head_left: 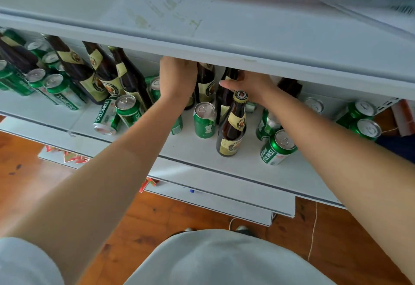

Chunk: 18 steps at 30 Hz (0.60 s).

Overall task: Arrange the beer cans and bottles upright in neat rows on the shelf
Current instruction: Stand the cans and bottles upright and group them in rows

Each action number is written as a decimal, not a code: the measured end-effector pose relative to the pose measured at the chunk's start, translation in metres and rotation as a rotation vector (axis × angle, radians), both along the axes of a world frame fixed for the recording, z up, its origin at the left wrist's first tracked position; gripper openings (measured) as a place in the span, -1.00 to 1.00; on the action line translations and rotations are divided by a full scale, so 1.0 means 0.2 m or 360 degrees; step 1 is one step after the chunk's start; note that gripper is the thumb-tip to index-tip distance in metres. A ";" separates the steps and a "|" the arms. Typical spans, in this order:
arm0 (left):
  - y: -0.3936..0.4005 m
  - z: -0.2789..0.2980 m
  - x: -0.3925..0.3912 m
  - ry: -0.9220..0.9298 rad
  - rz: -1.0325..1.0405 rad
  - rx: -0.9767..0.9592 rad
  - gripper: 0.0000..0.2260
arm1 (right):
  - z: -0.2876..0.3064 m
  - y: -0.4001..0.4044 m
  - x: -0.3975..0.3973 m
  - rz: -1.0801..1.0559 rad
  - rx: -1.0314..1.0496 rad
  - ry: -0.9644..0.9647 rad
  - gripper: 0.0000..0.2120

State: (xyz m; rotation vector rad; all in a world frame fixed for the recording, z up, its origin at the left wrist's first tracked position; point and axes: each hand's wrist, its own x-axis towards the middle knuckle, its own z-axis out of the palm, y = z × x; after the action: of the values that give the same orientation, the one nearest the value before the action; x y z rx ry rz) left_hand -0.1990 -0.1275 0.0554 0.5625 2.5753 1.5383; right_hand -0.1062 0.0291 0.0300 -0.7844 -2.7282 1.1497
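- We are reaching both arms under the upper shelf point(224, 44) into the lower shelf point(197, 150) where the beer is standing.
- Our left hand point(177, 78) is resting against the top of a brown bottle point(204, 85) at the back; its fingers are hidden under the shelf edge, so we cannot tell whether it is gripping.
- Our right hand point(251, 85) is curling round the neck of another back bottle point(225, 96), thumb pointing left across it.
- A front bottle point(232, 127) with a gold cap is standing upright near the shelf's front edge, just below our right hand and apart from it.
- A green can point(204, 119) is standing upright just left of that front bottle.
- A tilted can point(277, 148) is leaning near the front edge, right of the front bottle.
- A fallen can point(106, 116) is lying on its side left of our left arm, touching an upright can point(128, 110).
- A row of bottles point(98, 71) and a cluster of cans point(51, 82) are standing on the left part of the shelf.
- More cans point(363, 118) are sitting at the far right.
- The wooden floor point(157, 213) is showing below.
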 end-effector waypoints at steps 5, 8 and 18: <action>-0.15 -0.17 0.33 0.0059 -0.0434 0.0378 -0.59 | 0.10 -0.05 -0.10 0.0237 -0.0098 -0.0130 -0.59; -0.11 -0.22 0.43 0.0112 -0.0611 0.0123 -0.47 | 0.08 0.02 -0.09 0.0379 0.0248 -0.0452 -0.53; -0.06 -0.29 0.44 0.0264 -0.0553 -0.0027 -0.70 | -0.31 0.12 -0.15 0.0326 0.0859 -0.0633 -0.81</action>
State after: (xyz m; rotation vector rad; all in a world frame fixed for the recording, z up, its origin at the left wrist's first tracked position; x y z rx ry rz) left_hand -0.1102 -0.1398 -0.0019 1.1103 2.4280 1.4027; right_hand -0.1365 0.0526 -0.0318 -0.7210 -3.2675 0.2400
